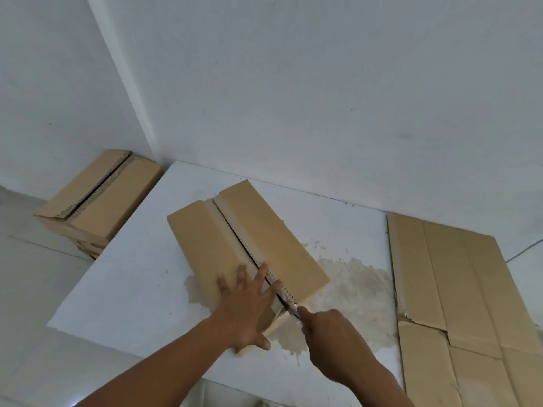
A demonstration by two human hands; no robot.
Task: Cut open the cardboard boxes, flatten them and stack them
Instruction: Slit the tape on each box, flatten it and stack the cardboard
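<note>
Head view: a white table (123,289) stands in the corner of two white walls. The cardboard box (205,245) lies closed on the middle of the table, turned at a slant, its long top seam (235,233) running from the far end down towards the person. The two top flaps meet along that seam, with pale torn paper showing on both edges.

The left hand (249,306) lies flat on the near end of the box, on the left flap. Its grip is spread: the fingers (241,274) are straight and fanned apart, two of them reaching to the seam, and the thumb hangs over the near edge of the box.

The right hand (332,339) is just beside the near right corner of the box. Its grip is pressed closed round a knife (293,309), whose handle is hidden in the fist. Only a short bit of blade shows, pointing into the near end of the seam, close to the left fingertips.

A brownish stain (352,286) spreads over the table under and to the right of the box. A flattened box (458,289) lies open and flat on the right side of the table, well apart from the closed one. Left of the table and lower, another closed box (100,201) rests against the wall on top of more cardboard.
</note>
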